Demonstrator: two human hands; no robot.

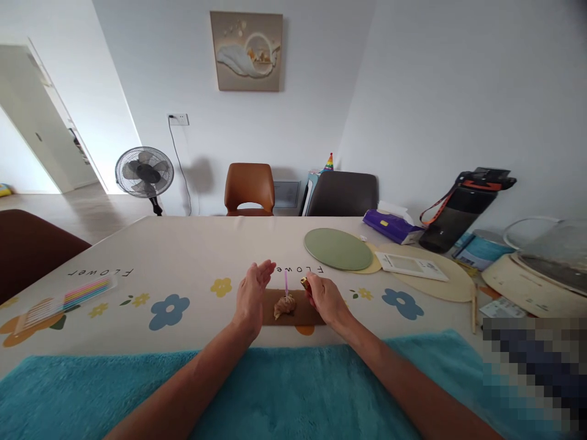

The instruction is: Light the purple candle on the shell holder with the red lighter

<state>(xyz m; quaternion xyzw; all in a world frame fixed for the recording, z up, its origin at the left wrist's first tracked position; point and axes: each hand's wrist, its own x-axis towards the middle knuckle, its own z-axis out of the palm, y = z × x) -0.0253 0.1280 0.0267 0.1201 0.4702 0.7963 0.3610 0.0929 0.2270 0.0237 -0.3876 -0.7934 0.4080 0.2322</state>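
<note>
A lumpy brown piece that looks like ginger root (285, 307) lies on a brown board (300, 316) before me. Upright from its top stands a thin purple candle (287, 283); whether it is lit I cannot tell. My left hand (253, 293) is raised on edge just left of the candle, fingers stretched out, holding nothing. On the other side, my right hand (323, 294) is closed round a small gold lighter (305, 283), its end pointing toward the candle and apart from it. No flame is visible at the lighter.
A pack of coloured candles (87, 291) lies at the left. Rightward are a green round mat (339, 249), purple tissue pack (392, 227), white card (411, 266), dark bottle (458, 214) and a cream appliance (527, 275). A teal towel (293, 391) covers the near edge.
</note>
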